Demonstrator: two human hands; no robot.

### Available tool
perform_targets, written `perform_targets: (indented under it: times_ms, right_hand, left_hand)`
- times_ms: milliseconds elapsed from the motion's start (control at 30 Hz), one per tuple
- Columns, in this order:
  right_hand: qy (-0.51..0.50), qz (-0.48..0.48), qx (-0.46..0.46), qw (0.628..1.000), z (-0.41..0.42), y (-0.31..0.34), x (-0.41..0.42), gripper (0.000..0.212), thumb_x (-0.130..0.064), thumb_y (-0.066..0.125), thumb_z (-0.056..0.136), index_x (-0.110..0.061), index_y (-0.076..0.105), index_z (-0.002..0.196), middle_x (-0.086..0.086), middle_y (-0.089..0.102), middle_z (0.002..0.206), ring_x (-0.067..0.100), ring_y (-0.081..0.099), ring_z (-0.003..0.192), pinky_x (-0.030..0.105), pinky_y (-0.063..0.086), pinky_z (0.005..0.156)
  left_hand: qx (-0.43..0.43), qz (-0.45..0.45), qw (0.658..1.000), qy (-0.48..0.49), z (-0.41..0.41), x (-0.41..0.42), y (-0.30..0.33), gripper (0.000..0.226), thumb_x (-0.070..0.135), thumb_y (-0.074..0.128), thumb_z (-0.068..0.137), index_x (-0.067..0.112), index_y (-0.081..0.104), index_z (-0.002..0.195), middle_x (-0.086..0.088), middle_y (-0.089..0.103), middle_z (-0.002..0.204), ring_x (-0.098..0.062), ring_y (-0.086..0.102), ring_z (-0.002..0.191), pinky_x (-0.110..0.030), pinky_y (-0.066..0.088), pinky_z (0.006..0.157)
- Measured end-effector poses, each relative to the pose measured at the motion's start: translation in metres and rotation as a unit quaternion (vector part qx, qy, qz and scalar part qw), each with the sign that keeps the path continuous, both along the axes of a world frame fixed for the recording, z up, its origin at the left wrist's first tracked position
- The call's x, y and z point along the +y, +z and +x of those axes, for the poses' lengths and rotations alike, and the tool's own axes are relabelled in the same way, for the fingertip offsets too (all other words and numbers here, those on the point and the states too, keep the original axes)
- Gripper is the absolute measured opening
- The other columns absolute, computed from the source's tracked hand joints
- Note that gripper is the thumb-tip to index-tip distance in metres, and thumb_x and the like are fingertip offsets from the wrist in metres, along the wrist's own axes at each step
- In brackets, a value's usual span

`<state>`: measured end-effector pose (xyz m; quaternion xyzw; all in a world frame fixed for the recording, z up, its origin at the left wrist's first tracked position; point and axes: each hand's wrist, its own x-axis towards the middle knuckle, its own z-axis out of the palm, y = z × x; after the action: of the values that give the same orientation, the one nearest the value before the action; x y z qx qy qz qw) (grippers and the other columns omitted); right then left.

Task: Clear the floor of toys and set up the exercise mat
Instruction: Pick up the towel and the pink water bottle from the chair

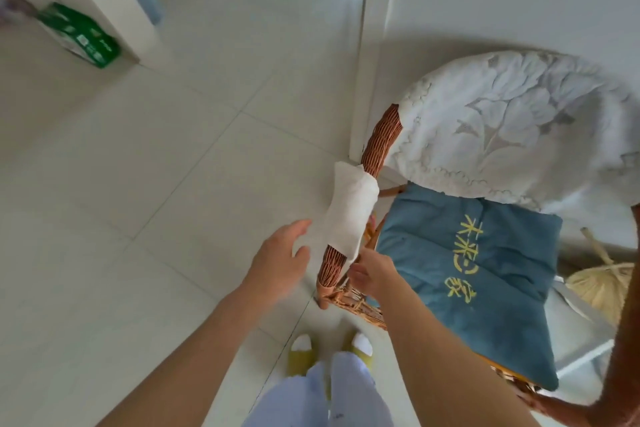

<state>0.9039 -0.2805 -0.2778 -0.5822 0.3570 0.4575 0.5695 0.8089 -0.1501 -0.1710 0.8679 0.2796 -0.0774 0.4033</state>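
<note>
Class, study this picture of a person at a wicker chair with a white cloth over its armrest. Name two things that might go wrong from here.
1. The white cloth only drapes over the brown woven wicker armrest; with the right hand pinching its lower edge, a tug may drop it onto the pale tiled floor.
2. The open left hand hovers beside it, gripping nothing, so it might miss a falling cloth.

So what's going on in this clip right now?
A person stands beside a wicker chair with a blue seat cushion and a white cover over its back. A white cloth is draped over the chair's near armrest. The right hand is at the cloth's lower edge, apparently pinching it, while the left hand hovers open just beside the armrest. No toys or exercise mat are in view on the tiled floor.
</note>
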Motion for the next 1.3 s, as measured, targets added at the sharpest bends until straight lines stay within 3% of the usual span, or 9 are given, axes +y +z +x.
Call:
perform_targets:
  times_ms: [67, 133, 433, 600, 800, 900, 1067, 1200, 1300]
  right_hand:
    - [-0.005, 0.007, 0.021, 1.000, -0.002, -0.005, 0.004, 0.014, -0.015, 0.043, 0.096, -0.003, 0.049, 0.090, 0.013, 0.050, 0.063, 0.021, 0.057, 0.054, 0.033, 0.054, 0.068]
    - [-0.018, 0.004, 0.033, 0.999, -0.002, -0.007, 0.007, 0.022, -0.018, 0.042, 0.097, -0.001, 0.048, 0.111, 0.017, 0.056, 0.080, 0.028, 0.059, 0.080, 0.035, 0.047, 0.084]
    - [-0.202, 0.021, 0.107, 0.973, 0.012, 0.003, 0.008, 0.035, -0.005, 0.062, 0.086, -0.002, 0.053, 0.120, 0.010, 0.056, 0.084, 0.021, 0.055, 0.072, 0.026, 0.048, 0.064]
    - [-0.302, 0.136, 0.166, 0.929, 0.009, 0.027, -0.008, 0.012, 0.002, 0.061, 0.080, -0.002, 0.055, 0.089, 0.008, 0.058, 0.080, 0.018, 0.053, 0.066, 0.023, 0.044, 0.062]
    - [-0.229, 0.163, -0.016, 0.960, 0.018, 0.085, -0.014, 0.010, 0.008, 0.055, 0.084, 0.000, 0.053, 0.089, 0.017, 0.063, 0.080, 0.025, 0.062, 0.072, 0.028, 0.055, 0.060]
    - [-0.207, 0.167, -0.102, 0.958, 0.025, 0.124, -0.013, 0.012, 0.010, 0.053, 0.085, 0.006, 0.052, 0.096, 0.018, 0.064, 0.065, 0.023, 0.065, 0.049, 0.026, 0.054, 0.044]
    - [-0.183, 0.207, -0.200, 0.940, 0.023, 0.183, -0.008, 0.038, 0.013, 0.052, 0.084, 0.008, 0.045, 0.122, 0.024, 0.061, 0.083, 0.025, 0.068, 0.053, 0.031, 0.058, 0.053]
    - [-0.177, 0.207, -0.265, 0.925, 0.013, 0.218, -0.001, 0.038, 0.015, 0.053, 0.082, 0.007, 0.047, 0.119, 0.023, 0.061, 0.083, 0.027, 0.067, 0.063, 0.034, 0.060, 0.061]
    - [-0.183, 0.212, -0.298, 0.912, 0.004, 0.235, 0.004, 0.036, 0.016, 0.054, 0.082, 0.007, 0.048, 0.116, 0.024, 0.059, 0.090, 0.031, 0.066, 0.072, 0.036, 0.059, 0.065]
  left_hand:
    - [0.009, 0.003, 1.000, 0.009, -0.004, 0.002, -0.003, 0.048, 0.007, 0.047, 0.090, 0.017, 0.042, 0.137, -0.003, 0.051, 0.135, -0.013, 0.046, 0.126, -0.027, 0.033, 0.103]
    - [0.015, 0.002, 1.000, 0.013, -0.006, 0.003, -0.006, 0.048, 0.008, 0.045, 0.092, 0.017, 0.041, 0.138, -0.002, 0.049, 0.137, -0.013, 0.044, 0.128, -0.027, 0.032, 0.105]
    - [0.024, -0.010, 1.000, 0.000, -0.011, -0.007, -0.014, 0.048, 0.008, 0.043, 0.092, 0.017, 0.039, 0.139, -0.002, 0.048, 0.138, -0.013, 0.043, 0.128, -0.024, 0.031, 0.103]
    - [0.025, -0.034, 0.999, -0.011, -0.004, -0.019, -0.012, 0.048, 0.009, 0.042, 0.093, 0.019, 0.037, 0.140, -0.002, 0.047, 0.139, -0.014, 0.042, 0.129, -0.027, 0.033, 0.103]
    - [-0.015, -0.088, 0.996, -0.008, 0.002, -0.032, -0.001, 0.035, 0.017, 0.041, 0.095, 0.020, 0.049, 0.129, -0.002, 0.058, 0.126, -0.014, 0.055, 0.112, -0.017, 0.044, 0.082]
    - [0.006, -0.189, 0.982, -0.024, 0.002, -0.042, 0.009, 0.028, 0.028, 0.039, 0.096, 0.025, 0.053, 0.120, 0.001, 0.063, 0.100, -0.026, 0.065, 0.088, -0.034, 0.054, 0.068]
    - [0.003, -0.306, 0.945, -0.112, 0.013, -0.066, 0.029, 0.045, 0.016, 0.041, 0.097, 0.022, 0.034, 0.141, 0.004, 0.048, 0.137, -0.010, 0.047, 0.125, -0.020, 0.036, 0.096]
    - [-0.056, -0.418, 0.898, -0.122, 0.029, -0.074, 0.056, 0.053, 0.001, 0.040, 0.091, 0.040, 0.035, 0.127, 0.011, 0.048, 0.132, -0.002, 0.046, 0.122, -0.016, 0.043, 0.096]
    - [-0.120, -0.438, 0.883, -0.122, 0.035, -0.073, 0.071, 0.075, -0.006, 0.043, 0.079, 0.037, 0.026, 0.137, 0.008, 0.039, 0.143, -0.005, 0.034, 0.132, -0.033, 0.032, 0.111]
